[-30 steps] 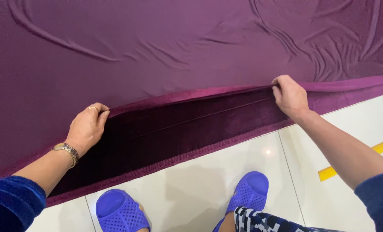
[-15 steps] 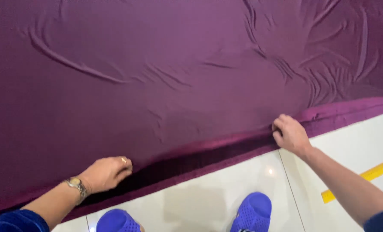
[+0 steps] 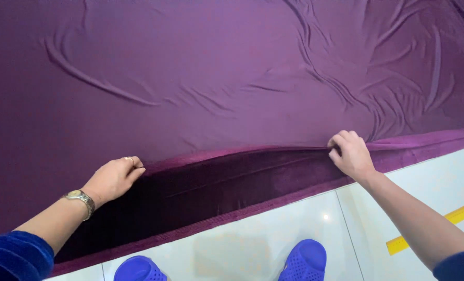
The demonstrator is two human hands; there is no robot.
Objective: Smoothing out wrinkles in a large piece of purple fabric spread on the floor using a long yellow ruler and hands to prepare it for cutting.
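Head view: a wide sheet of smooth, wrinkled purple fabric (image 3: 232,78) fills the frame from 9 to 3 o'clock, spread over a darker plush maroon velvet layer (image 3: 216,192) on the white tiled floor (image 3: 253,250). The left hand (image 3: 115,178), at 8 o'clock, and the right hand (image 3: 350,154), at 3 o'clock, each pinch the sheet's near edge, grip closed, apparently lifted slightly. Blue perforated slippers (image 3: 305,261) sit at 6 o'clock.

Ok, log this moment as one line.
left hand: pinching top fabric edge | right hand: pinching same edge | top layer raised off lower velvet layer | purple cloth wrinkled, on white tile floor
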